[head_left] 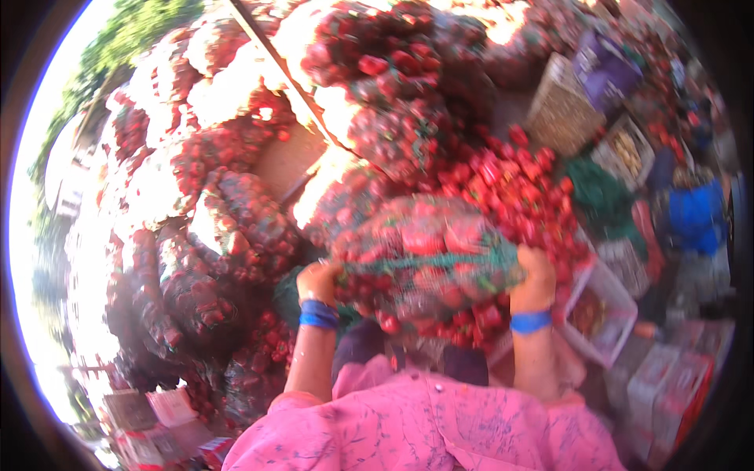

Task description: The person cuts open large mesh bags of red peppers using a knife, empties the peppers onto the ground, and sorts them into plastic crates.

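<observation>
A net sack of red peppers (420, 259) is stretched sideways in front of me, with gathered green mesh running along its top. My left hand (319, 281) is closed on the sack's left end. At the right end, my right hand (535, 276) grips the bunched green mesh. Both wrists wear blue bands. Just beyond the sack lies a heap of loose red peppers (503, 184), and some peppers show below its near edge. Motion blur softens the fingers and the mesh.
Full net sacks (188, 275) are piled on the left and at the back. A slanting pole (279, 67) crosses the far side. On the right are a white plastic crate (603, 314), green netting (601, 196), a purple bag (605, 71) and a person in blue (695, 216).
</observation>
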Demonstrator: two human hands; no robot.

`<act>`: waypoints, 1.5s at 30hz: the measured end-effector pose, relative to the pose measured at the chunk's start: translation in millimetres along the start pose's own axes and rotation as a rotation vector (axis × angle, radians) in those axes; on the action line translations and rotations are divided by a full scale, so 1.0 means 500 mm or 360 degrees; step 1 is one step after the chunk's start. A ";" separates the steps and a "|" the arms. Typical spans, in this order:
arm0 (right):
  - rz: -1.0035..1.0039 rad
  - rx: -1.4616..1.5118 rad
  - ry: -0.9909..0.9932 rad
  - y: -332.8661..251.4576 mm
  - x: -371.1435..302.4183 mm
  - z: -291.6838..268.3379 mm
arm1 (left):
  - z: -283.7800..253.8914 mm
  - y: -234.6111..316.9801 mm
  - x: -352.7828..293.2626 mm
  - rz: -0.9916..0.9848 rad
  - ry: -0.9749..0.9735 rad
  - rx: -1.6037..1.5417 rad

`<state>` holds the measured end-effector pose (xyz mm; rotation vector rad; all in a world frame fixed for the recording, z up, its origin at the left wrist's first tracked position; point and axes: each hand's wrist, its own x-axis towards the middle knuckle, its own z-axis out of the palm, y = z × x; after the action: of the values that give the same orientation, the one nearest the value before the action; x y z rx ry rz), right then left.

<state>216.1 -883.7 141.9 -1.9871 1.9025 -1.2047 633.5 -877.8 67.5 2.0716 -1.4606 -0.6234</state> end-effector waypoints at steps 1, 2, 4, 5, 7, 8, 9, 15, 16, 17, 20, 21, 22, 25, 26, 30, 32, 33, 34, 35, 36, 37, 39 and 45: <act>0.0002 -0.0042 -0.0105 -0.024 0.024 -0.051 | -0.031 0.068 -0.008 -0.0061 0.0122 -0.0660; -0.0095 -0.0067 -0.0088 -0.031 0.043 -0.091 | -0.086 0.186 -0.019 -0.0372 -0.0016 -0.1096; 0.0090 0.0252 0.0045 -0.024 0.059 -0.160 | -0.134 0.337 -0.031 -0.0490 -0.0077 -0.1337; 0.0240 0.0379 0.0165 -0.025 0.063 -0.217 | -0.130 0.410 -0.024 -0.0364 -0.0155 -0.1349; 0.0169 0.0132 0.0379 0.030 0.050 -0.283 | -0.135 0.521 -0.027 -0.0197 -0.0264 -0.1510; 0.0378 0.0307 0.0600 0.078 0.037 -0.283 | -0.122 0.555 -0.013 -0.0037 -0.0299 -0.1454; 0.0562 0.0488 0.0867 0.135 0.018 -0.291 | -0.089 0.589 0.000 0.0098 -0.0362 -0.1390; 0.2143 0.0872 0.0650 0.275 -0.174 -0.141 | 0.157 0.513 0.015 -0.0467 -0.0895 -0.1374; 0.2158 0.0820 0.0592 0.331 -0.251 -0.102 | 0.191 0.506 0.008 -0.0651 -0.0985 -0.1415; 0.2127 0.0734 0.0549 0.386 -0.333 -0.081 | 0.215 0.513 0.003 -0.0958 -0.1199 -0.1545; 0.2400 0.0788 0.0601 0.359 -0.328 -0.087 | 0.225 0.557 0.015 -0.0786 -0.1148 -0.1513; 0.2211 0.0441 0.0392 0.379 -0.326 -0.096 | 0.230 0.579 0.029 -0.0734 -0.1079 -0.1499; 0.2041 0.0049 0.0208 0.390 -0.331 -0.109 | 0.234 0.581 0.035 -0.0771 -0.1036 -0.1495; 0.1490 -0.0738 0.0211 0.332 -0.246 -0.138 | 0.221 0.499 0.060 -0.0937 -0.0990 -0.1735; 0.1366 -0.0716 0.0203 0.296 -0.205 -0.141 | 0.212 0.476 0.062 -0.0919 -0.0966 -0.1634; 0.0623 -0.0709 -0.0379 0.251 -0.120 -0.042 | 0.194 0.406 0.076 0.1274 -0.0394 0.0006; 0.0611 -0.0661 -0.0616 0.253 -0.092 -0.006 | 0.241 0.450 0.057 0.0620 -0.0775 -0.0519; 0.0648 -0.0740 -0.0715 0.231 -0.079 0.010 | 0.262 0.439 0.061 0.0500 -0.0805 -0.0539; 0.0834 -0.0692 -0.0775 0.223 -0.056 0.015 | 0.256 0.472 0.050 -0.0193 -0.0940 -0.0846; 0.1005 -0.0616 -0.0873 0.205 -0.050 0.027 | 0.251 0.441 0.045 -0.0172 -0.0915 -0.0774; 0.1018 -0.0505 -0.0686 0.233 -0.080 0.049 | 0.227 0.442 0.036 -0.0214 -0.0881 -0.0732; 0.1031 -0.0388 -0.0497 0.269 -0.099 0.071 | 0.207 0.448 0.032 -0.0252 -0.0852 -0.0692; 0.1212 -0.0276 -0.0706 0.256 -0.088 0.061 | 0.194 0.414 0.034 -0.0033 -0.0652 -0.0670; 0.1261 -0.0363 -0.0914 0.202 -0.114 0.060 | 0.149 0.365 0.035 0.0593 -0.0485 0.0461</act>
<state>162.9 -864.7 36.3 -1.2023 2.1860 -0.1944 462.9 -956.6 128.7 1.8854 -2.1593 -0.6226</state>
